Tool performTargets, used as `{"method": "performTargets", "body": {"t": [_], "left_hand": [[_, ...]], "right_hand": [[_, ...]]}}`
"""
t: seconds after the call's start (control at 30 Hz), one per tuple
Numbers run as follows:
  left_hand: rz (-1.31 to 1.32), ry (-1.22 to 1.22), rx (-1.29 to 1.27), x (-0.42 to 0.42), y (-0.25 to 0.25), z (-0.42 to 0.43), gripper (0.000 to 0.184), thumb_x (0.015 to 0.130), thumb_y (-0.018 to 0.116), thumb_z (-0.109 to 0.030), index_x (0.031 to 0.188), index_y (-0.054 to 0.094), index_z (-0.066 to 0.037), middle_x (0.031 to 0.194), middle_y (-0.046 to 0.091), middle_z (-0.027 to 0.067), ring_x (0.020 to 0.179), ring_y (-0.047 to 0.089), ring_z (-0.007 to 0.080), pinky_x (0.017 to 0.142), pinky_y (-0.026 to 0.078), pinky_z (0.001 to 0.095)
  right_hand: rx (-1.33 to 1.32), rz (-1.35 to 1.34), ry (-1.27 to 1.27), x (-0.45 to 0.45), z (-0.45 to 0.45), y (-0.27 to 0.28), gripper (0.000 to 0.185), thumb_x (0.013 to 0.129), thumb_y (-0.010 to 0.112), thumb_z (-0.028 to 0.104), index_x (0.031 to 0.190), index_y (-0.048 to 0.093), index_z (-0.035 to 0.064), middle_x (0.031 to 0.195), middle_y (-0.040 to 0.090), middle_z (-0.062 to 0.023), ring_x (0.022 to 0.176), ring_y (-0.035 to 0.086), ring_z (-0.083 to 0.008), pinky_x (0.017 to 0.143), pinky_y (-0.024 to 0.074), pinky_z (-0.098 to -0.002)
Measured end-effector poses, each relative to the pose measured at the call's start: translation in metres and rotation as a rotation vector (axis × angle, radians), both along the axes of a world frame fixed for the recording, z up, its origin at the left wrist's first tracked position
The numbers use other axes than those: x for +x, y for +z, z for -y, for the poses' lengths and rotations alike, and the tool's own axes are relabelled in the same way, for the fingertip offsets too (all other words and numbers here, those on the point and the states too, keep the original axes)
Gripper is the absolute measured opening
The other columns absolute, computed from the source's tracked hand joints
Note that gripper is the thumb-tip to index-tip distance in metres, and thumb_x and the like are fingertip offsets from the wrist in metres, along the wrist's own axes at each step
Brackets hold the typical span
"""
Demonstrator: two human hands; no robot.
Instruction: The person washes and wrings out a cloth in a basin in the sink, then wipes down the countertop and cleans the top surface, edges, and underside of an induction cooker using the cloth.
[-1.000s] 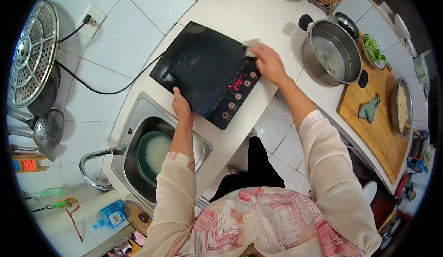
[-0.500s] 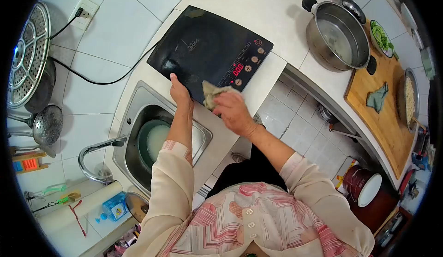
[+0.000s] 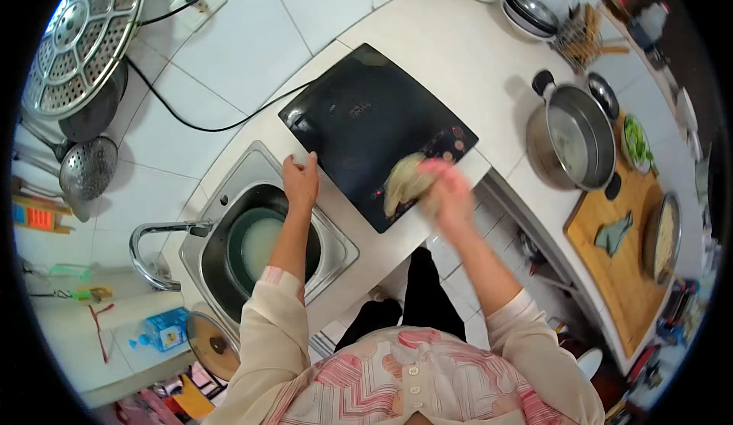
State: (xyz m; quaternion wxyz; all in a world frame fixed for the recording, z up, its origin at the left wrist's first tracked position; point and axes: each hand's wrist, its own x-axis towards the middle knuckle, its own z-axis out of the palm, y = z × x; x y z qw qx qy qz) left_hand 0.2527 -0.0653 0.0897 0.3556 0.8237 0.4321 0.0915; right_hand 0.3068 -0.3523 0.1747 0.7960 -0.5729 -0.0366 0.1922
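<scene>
Now we're grasping a cloth point(image 3: 406, 184) with our right hand point(image 3: 452, 202) over the induction cooktop point(image 3: 370, 123), our left hand point(image 3: 301, 181) seemingly open beside it.

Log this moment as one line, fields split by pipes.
right hand: blurred, holding cloth over induction cooktop controls | left hand: at cooktop edge, contact unclear | metal pot: on counter

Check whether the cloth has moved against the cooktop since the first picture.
Yes: the cloth, in the right hand, has moved towards the body, from the cooktop's far right corner to its near edge.
</scene>
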Motion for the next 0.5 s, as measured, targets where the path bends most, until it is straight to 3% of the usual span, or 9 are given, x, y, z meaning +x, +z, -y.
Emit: {"method": "performTargets", "body": {"t": [0.03,0.07,0.1,0.13,0.2,0.27,0.33,0.43,0.5], "left_hand": [[0.139,0.077,0.004,-0.004,-0.011,0.000,0.068,0.087,0.056,-0.046,0.119,0.048,0.013,0.095,0.061,0.0179,0.081,0.062,0.0266,0.072,0.049,0.0351],[0.284,0.152,0.015,-0.003,-0.016,-0.001,0.067,0.087,0.058,-0.044,0.121,0.046,0.013,0.097,0.061,0.0183,0.083,0.061,0.0268,0.076,0.048,0.0358],[0.337,0.230,-0.303,0.002,0.004,0.020,0.071,0.088,0.056,-0.045,0.128,0.041,0.012,0.103,0.059,0.0164,0.082,0.061,0.0212,0.073,0.049,0.0315],[0.347,0.245,-0.307,0.008,0.004,0.031,0.071,0.088,0.056,-0.045,0.128,0.041,0.012,0.103,0.059,0.0164,0.082,0.061,0.0212,0.073,0.049,0.0315],[0.305,0.345,-0.523,0.024,0.002,0.041,0.067,0.090,0.055,-0.043,0.128,0.042,0.011,0.115,0.055,0.0191,0.100,0.057,0.0245,0.086,0.045,0.0345],[0.314,0.392,-0.533,0.033,0.013,0.048,0.065,0.091,0.054,-0.043,0.127,0.043,0.010,0.116,0.055,0.0194,0.103,0.055,0.0255,0.090,0.042,0.0350],[0.315,0.443,-0.541,0.037,0.021,0.055,0.063,0.091,0.053,-0.042,0.127,0.044,0.009,0.117,0.054,0.0197,0.107,0.053,0.0265,0.095,0.039,0.0354],[0.570,0.547,-0.651,0.042,0.024,0.061,0.041,0.092,0.056,-0.037,0.099,0.056,0.004,0.096,0.059,0.0112,0.089,0.055,0.0182,0.082,0.043,0.0287],[0.582,0.572,-0.617,0.044,0.023,0.060,0.038,0.092,0.057,-0.035,0.096,0.056,0.002,0.093,0.058,0.0087,0.087,0.053,0.0157,0.080,0.042,0.0273]], "right_hand": [[0.065,0.151,-0.128,0.038,0.000,-0.005,0.030,0.085,0.042,-0.002,0.107,0.061,0.0020,0.103,0.063,-0.0048,0.085,0.058,-0.0101,0.074,0.0473,-0.0221],[-0.003,0.112,-0.163,0.082,0.001,-0.006,0.029,0.088,0.044,0.002,0.112,0.059,-0.0011,0.104,0.063,-0.0074,0.097,0.058,-0.0140,0.085,0.0459,-0.0248],[0.011,0.122,-0.179,0.123,-0.005,-0.001,0.030,0.089,0.044,0.004,0.114,0.058,-0.0020,0.104,0.063,-0.0080,0.095,0.058,-0.0139,0.083,0.0464,-0.0246],[0.026,0.127,-0.198,0.158,-0.015,0.004,0.031,0.089,0.045,0.005,0.117,0.057,-0.0029,0.105,0.063,-0.0087,0.093,0.059,-0.0138,0.081,0.0468,-0.0243],[-0.197,0.221,-0.148,0.217,-0.044,0.013,0.031,0.089,0.047,0.009,0.115,0.059,-0.0032,0.100,0.065,-0.0102,0.090,0.060,-0.0147,0.079,0.0476,-0.0255],[-0.349,0.200,-0.095,0.258,-0.091,0.021,0.031,0.087,0.049,0.011,0.110,0.063,-0.0026,0.096,0.067,-0.0136,0.090,0.063,-0.0200,0.078,0.0485,-0.0295],[-0.544,0.470,-0.073,0.313,-0.142,-0.023,0.031,0.084,0.048,0.013,0.106,0.065,-0.0019,0.097,0.067,-0.0194,0.093,0.064,-0.0288,0.081,0.0483,-0.0352],[-0.837,0.694,0.230,0.330,-0.207,-0.041,0.031,0.084,0.046,0.018,0.099,0.066,-0.0024,0.102,0.064,-0.0249,0.099,0.060,-0.0386,0.087,0.0462,-0.0420],[-1.076,0.955,0.433,0.323,-0.227,-0.053,0.036,0.090,0.043,0.024,0.092,0.063,-0.0063,0.097,0.063,-0.0289,0.097,0.059,-0.0422,0.087,0.0458,-0.0455]]}}
